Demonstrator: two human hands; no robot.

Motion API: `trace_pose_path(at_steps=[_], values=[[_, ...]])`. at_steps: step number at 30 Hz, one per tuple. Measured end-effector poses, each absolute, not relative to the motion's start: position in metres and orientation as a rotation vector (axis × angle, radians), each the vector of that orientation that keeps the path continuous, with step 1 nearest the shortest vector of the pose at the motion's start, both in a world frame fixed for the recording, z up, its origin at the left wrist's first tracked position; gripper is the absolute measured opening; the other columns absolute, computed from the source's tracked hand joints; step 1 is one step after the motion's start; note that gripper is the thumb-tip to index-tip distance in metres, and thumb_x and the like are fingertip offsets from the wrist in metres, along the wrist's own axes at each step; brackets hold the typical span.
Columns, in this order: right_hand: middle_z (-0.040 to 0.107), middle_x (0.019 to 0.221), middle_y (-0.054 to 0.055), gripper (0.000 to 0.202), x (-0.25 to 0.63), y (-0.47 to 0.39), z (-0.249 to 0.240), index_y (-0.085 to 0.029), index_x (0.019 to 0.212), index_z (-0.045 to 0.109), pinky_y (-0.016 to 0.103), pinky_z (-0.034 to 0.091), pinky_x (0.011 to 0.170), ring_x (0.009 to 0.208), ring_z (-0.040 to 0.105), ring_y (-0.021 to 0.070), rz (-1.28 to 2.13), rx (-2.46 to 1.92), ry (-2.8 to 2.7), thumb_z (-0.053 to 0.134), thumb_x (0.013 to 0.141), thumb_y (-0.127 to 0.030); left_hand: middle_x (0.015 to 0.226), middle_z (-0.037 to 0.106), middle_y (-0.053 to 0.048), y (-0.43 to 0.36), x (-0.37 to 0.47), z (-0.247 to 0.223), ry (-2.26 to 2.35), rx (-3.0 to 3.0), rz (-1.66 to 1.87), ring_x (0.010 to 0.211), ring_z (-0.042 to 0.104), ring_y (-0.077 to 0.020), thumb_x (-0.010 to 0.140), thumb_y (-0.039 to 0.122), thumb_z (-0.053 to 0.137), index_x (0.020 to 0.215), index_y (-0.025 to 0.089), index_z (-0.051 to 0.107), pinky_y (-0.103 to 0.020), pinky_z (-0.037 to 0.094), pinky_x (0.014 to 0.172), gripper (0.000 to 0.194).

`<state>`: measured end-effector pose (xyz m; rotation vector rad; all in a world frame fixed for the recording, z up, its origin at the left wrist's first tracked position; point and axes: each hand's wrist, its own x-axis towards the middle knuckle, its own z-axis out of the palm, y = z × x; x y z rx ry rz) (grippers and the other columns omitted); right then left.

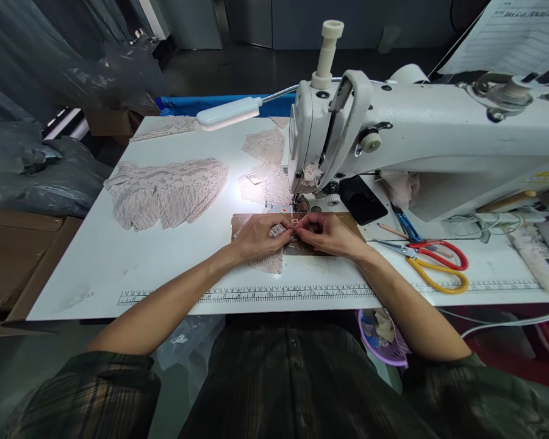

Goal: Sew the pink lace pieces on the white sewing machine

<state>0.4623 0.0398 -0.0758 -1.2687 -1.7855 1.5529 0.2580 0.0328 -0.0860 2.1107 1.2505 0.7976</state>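
Note:
In front of the sewing machine's needle area, my left hand [260, 238] is closed on a pale pink lace piece [269, 263], part of which hangs below the fingers. My right hand [324, 233] is pinched close beside it, fingertips almost meeting the left ones; what it grips is too small to make out. Under both hands lies a brown strip [348, 224] on the white table. The white sewing machine [338, 134] stands just behind, its presser foot [296, 203] near my fingertips. More lace pieces [265, 183] lie behind the foot, lit by a lamp [229, 114].
A stack of lace pieces [169, 189] lies at the left of the table [86, 262]. On the right are a black phone [362, 200] and scissors [432, 259] with red and yellow handles. A printed ruler [274, 294] runs along the front edge. Cardboard boxes [22, 256] stand left.

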Motion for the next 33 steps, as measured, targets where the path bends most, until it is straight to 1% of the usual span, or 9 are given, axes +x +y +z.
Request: trace_pose_path(at_steps=[5,10,13,17,19,23,28,31,33], values=[[0.047,0.054,-0.005,0.026,0.460,0.039,-0.076,-0.015,0.083,0.065,0.022,0.026,0.043,0.047,0.037,0.0061,1.459,-1.287,-1.822,0.063,0.086,-0.041,0.083,0.075,0.000,0.033,0.258,-0.087,1.251,2.107,0.787,0.075,0.069,-0.0137,0.081,0.022,0.059,0.086,0.019,0.072,-0.028,0.055,0.072,0.014],[0.046,0.052,-0.005,0.020,0.453,0.038,-0.075,-0.017,0.075,0.062,0.023,0.024,0.043,0.048,0.037,0.0074,1.342,-1.421,-1.823,0.065,0.080,-0.037,0.083,0.075,0.000,0.034,0.258,-0.087,1.213,2.127,0.777,0.075,0.068,-0.0138,0.079,0.022,0.057,0.084,0.019,0.070,-0.027,0.053,0.071,0.014],[0.047,0.052,-0.005,0.022,0.450,0.037,-0.077,-0.018,0.067,0.058,0.023,0.024,0.045,0.048,0.039,0.0078,1.312,-1.458,-1.801,0.066,0.077,-0.036,0.080,0.073,0.000,0.035,0.259,-0.087,1.177,2.191,0.759,0.072,0.066,-0.0136,0.077,0.021,0.056,0.080,0.019,0.067,-0.028,0.051,0.070,0.012],[0.047,0.051,-0.004,0.024,0.449,0.039,-0.080,-0.019,0.065,0.056,0.023,0.023,0.044,0.048,0.038,0.0082,1.352,-1.503,-1.747,0.067,0.073,-0.038,0.072,0.070,0.001,0.035,0.260,-0.086,1.184,2.267,0.713,0.064,0.060,-0.0132,0.072,0.020,0.054,0.074,0.020,0.063,-0.027,0.046,0.061,0.008],[0.047,0.052,-0.004,0.022,0.451,0.041,-0.080,-0.019,0.064,0.055,0.023,0.025,0.044,0.048,0.039,0.0084,1.384,-1.485,-1.716,0.066,0.072,-0.035,0.070,0.068,0.002,0.034,0.260,-0.085,1.191,2.278,0.704,0.062,0.059,-0.0130,0.071,0.019,0.054,0.073,0.020,0.061,-0.027,0.044,0.058,0.008],[0.051,0.057,-0.003,0.020,0.455,0.043,-0.079,-0.018,0.064,0.056,0.023,0.030,0.048,0.051,0.041,0.0083,1.461,-1.357,-1.705,0.064,0.073,-0.033,0.074,0.070,0.001,0.034,0.259,-0.082,1.145,2.248,0.719,0.066,0.062,-0.0137,0.073,0.021,0.055,0.076,0.019,0.063,-0.028,0.049,0.063,0.009],[0.051,0.056,-0.003,0.022,0.455,0.042,-0.080,-0.017,0.067,0.059,0.023,0.030,0.047,0.050,0.040,0.0077,1.501,-1.304,-1.707,0.067,0.075,-0.036,0.085,0.074,-0.002,0.033,0.258,-0.082,1.121,2.128,0.761,0.076,0.068,-0.0146,0.078,0.032,0.063,0.087,0.018,0.069,-0.028,0.056,0.071,0.017],[0.052,0.058,-0.002,0.021,0.455,0.041,-0.084,-0.017,0.068,0.059,0.023,0.030,0.046,0.051,0.042,0.0086,1.484,-1.316,-1.719,0.065,0.076,-0.036,0.082,0.074,-0.001,0.034,0.257,-0.084,1.125,2.129,0.772,0.074,0.068,-0.0131,0.080,0.026,0.060,0.084,0.019,0.070,-0.026,0.055,0.070,0.013],[0.052,0.058,-0.002,0.023,0.455,0.041,-0.087,-0.018,0.069,0.059,0.023,0.029,0.045,0.051,0.042,0.0090,1.498,-1.332,-1.729,0.064,0.078,-0.039,0.080,0.073,0.000,0.035,0.256,-0.085,1.116,2.140,0.761,0.072,0.067,-0.0127,0.078,0.022,0.059,0.081,0.018,0.069,-0.026,0.054,0.069,0.011]])
